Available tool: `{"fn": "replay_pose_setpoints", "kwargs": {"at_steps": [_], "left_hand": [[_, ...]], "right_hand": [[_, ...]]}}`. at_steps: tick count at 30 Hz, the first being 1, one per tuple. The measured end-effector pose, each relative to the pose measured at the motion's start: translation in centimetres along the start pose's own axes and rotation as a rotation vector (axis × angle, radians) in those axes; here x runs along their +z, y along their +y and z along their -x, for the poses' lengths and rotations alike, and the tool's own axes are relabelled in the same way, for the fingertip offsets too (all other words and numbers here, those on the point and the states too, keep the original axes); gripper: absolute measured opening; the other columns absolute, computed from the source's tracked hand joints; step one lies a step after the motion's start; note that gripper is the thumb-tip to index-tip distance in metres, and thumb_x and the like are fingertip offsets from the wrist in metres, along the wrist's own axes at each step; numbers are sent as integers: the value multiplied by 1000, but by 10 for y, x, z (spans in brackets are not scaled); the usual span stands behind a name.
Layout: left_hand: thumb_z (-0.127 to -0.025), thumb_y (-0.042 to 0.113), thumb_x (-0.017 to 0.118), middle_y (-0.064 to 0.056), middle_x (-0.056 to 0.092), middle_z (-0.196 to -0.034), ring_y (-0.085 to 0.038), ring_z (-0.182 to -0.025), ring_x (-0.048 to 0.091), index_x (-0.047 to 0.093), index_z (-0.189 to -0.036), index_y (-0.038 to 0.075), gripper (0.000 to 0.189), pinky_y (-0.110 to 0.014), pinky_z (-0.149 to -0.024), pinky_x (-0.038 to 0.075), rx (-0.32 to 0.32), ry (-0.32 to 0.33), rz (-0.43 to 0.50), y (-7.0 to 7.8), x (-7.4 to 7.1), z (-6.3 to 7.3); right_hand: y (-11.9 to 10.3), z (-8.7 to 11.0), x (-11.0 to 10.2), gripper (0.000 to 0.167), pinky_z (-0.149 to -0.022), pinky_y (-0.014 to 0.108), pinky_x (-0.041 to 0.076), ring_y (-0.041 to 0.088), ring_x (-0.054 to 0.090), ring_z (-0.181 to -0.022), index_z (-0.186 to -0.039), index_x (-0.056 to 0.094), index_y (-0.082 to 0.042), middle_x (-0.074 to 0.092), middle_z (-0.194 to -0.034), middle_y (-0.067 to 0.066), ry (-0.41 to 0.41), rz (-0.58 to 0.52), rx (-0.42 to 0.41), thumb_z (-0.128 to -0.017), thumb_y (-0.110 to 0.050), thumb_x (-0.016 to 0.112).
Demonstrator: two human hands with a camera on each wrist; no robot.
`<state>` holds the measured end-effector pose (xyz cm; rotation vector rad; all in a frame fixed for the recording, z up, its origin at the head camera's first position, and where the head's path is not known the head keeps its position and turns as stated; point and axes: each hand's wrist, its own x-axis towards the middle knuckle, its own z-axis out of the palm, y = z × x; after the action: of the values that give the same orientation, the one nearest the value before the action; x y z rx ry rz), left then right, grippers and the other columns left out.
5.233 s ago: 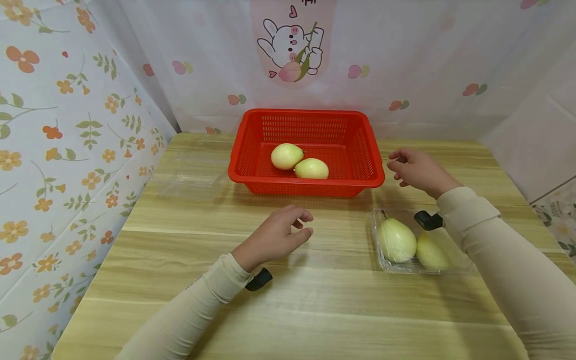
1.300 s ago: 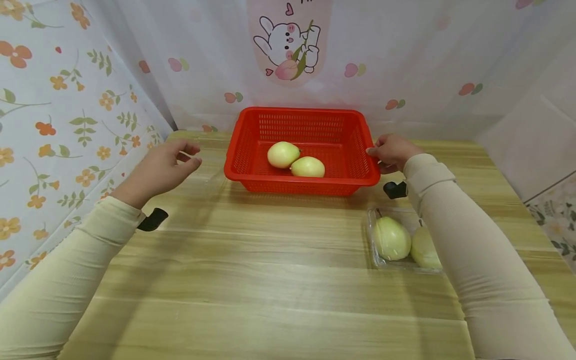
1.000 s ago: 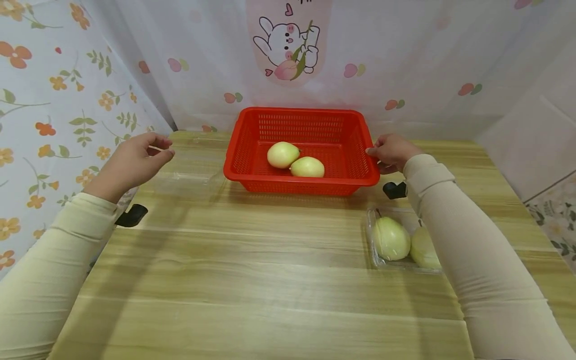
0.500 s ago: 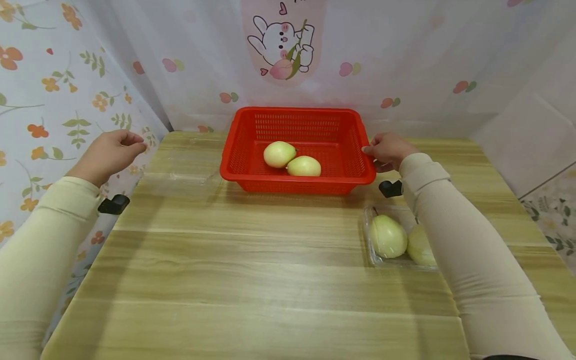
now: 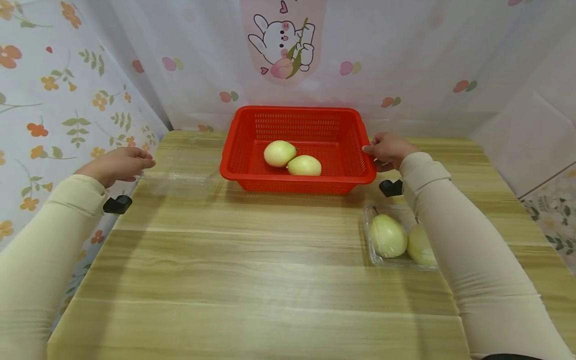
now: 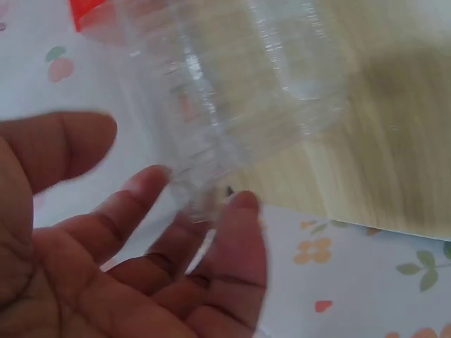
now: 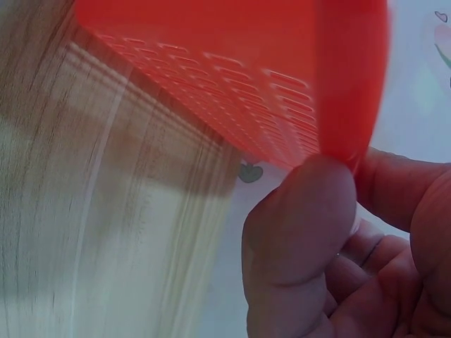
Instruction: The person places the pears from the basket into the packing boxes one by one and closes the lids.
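Observation:
My right hand (image 5: 390, 151) pinches the right rim of a red plastic basket (image 5: 294, 179), thumb on one side and fingers on the other, as the right wrist view (image 7: 331, 232) shows. Inside the basket lie two pale yellow-green pears, a rear pear (image 5: 279, 153) and a front pear (image 5: 304, 165). At the table's left edge, my left hand (image 5: 118, 165) reaches beside a clear plastic box (image 5: 182, 182). In the left wrist view, fingertips (image 6: 243, 204) are right at the corner of the clear box (image 6: 232, 77), while the thumb stands apart from it.
A second clear plastic box (image 5: 370, 245) holds two pears (image 5: 389, 236) at the right, partly under the right forearm. The wooden table (image 5: 234, 280) meets a floral cloth (image 5: 85, 110) on the left and a printed curtain (image 5: 202, 60) behind.
My left hand has gone from the table's middle to the left edge, lowering slightly in the last half second. My right hand has moved onto the basket's rim and stayed there.

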<state>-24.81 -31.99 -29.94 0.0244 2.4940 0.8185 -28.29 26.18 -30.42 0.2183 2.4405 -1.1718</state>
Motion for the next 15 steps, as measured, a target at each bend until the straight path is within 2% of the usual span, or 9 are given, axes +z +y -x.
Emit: {"fn": "replay_pose_setpoints", "kwargs": {"at_steps": [10,15], "left_hand": [[-106,24,40,-38,42,-135,-52,-118,48,32,-143,-12,53,-59,-94,44,39,90,-84,-10,8,4],[-105,20,42,-38,45,-133,-50,-116,50,34,-141,-14,50,-53,-92,48,44,90,-61,-18,13,4]], "right_hand": [[3,1,-2,22,-68,34,58,19,65,-70,-102,42,-1,61,-93,10,-1,-9,11,-104,-21,52],[3,-2,-2,23,-66,33,57,20,65,-72,-104,44,-1,61,-95,11,7,-3,5,-103,-22,54]]}}
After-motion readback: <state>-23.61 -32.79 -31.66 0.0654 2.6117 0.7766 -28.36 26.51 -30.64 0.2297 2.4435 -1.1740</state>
